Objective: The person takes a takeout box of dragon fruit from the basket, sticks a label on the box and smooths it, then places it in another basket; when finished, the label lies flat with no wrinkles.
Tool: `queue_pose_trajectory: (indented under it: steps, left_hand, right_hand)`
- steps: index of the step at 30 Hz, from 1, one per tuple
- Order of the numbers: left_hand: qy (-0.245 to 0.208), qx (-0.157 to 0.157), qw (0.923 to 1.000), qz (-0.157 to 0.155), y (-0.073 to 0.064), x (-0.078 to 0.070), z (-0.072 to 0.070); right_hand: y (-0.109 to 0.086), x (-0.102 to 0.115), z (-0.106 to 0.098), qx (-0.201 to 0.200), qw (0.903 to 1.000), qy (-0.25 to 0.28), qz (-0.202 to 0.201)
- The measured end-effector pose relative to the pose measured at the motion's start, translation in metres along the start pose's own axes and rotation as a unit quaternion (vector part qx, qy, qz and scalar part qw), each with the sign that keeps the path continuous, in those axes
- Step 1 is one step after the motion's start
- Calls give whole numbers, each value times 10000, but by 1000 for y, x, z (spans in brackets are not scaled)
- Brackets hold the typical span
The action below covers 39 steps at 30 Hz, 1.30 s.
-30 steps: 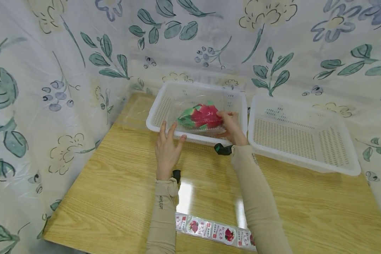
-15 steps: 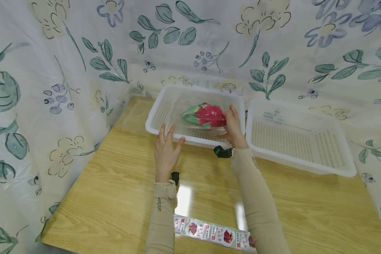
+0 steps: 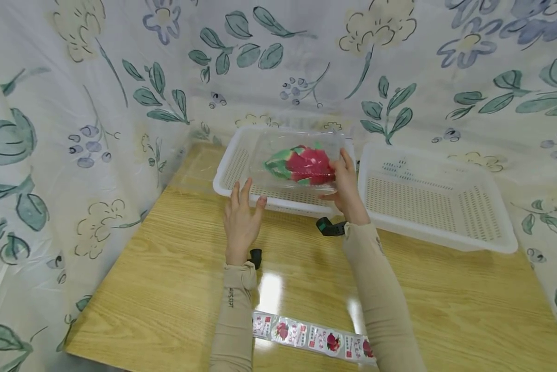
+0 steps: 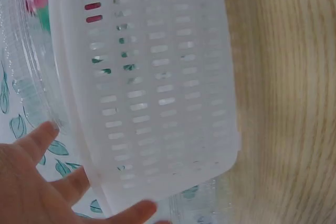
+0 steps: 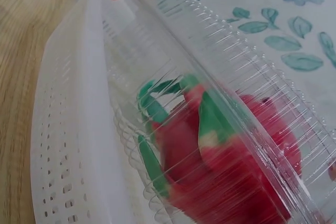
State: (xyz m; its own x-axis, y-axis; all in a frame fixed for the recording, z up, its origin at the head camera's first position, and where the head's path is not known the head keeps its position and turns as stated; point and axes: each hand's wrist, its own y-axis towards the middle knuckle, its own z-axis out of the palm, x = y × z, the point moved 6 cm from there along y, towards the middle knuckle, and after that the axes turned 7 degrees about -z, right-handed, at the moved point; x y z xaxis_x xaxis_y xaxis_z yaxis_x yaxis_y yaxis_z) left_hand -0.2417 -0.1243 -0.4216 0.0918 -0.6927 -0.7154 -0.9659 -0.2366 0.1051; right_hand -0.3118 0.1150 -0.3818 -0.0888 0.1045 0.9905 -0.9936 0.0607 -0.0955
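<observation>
A clear plastic clamshell box [image 3: 271,182] with a red and green dragon fruit [image 3: 308,164] inside is lifted above the left white basket [image 3: 297,207]. My right hand [image 3: 347,186] grips the box at its right end. In the right wrist view the dragon fruit [image 5: 210,156] shows through the ribbed plastic, tilted over the basket's rim. My left hand [image 3: 242,222] has its fingers spread at the basket's front left rim. The left wrist view puts these fingers [image 4: 37,142] beside the basket wall [image 4: 157,114]; whether they touch it I cannot tell.
A second white basket [image 3: 445,240] stands at the right. Another clear plastic piece [image 3: 199,168] lies at the table's left back. A strip of dragon fruit stickers [image 3: 313,336] is near the front of the wooden table [image 3: 166,289]. Floral curtain [image 3: 278,62] hangs behind.
My right hand has raised the clamshell box with the dragon fruit out of the basket, shifting it slightly right. My left hand has stayed almost still at the front rim.
</observation>
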Motion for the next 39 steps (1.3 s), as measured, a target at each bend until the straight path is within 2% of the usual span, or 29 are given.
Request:
queue_pose_trajectory:
  steps: [10,12,14,17,19,22,25,27,29,31,34,37,39]
  left_hand:
    - [-188,-235,9995,-53,-7,-15,-20]
    - [-282,-303,9991,68,-9,-20,-23]
    - [-485,-430,9974,327,-8,-26,-27]
    - [-1034,-443,9913,689,-9,-37,-32]
    - [-1482,-250,9851,838,-11,-43,-34]
    - [-2029,303,9750,855,-15,-52,-34]
    - [-2283,814,9666,839,-22,-57,-31]
    - [-2330,1041,9634,825,-28,-60,-28]
    - [-2471,1241,9569,891,-34,-63,-25]
    - [-2499,1321,9531,1079,-41,-67,-21]
    - [-2450,1389,9472,1534,-53,-75,-16]
    - [-2199,1473,9450,1921,-65,-80,-10]
    - [-1949,1609,9457,2042,-73,-81,-6]
  right_hand:
    - [-29,15,-9,357,9988,149,-293]
    - [-36,18,-10,421,9983,206,-359]
    - [-42,22,-11,492,9973,327,-430]
    - [-53,26,-14,617,9954,519,-517]
    - [-63,28,-17,686,9940,646,-547]
    - [-77,29,-25,730,9918,911,-527]
    - [-92,28,-34,693,9895,1182,-466]
    - [-102,24,-41,656,9896,1217,-403]
    - [-112,19,-47,569,9914,1132,-324]
    - [-123,13,-55,466,9938,984,-228]
    - [-140,3,-66,346,9951,916,-121]
    - [-157,-4,-77,268,9950,943,-166]
    - [-167,-8,-82,228,9953,886,-320]
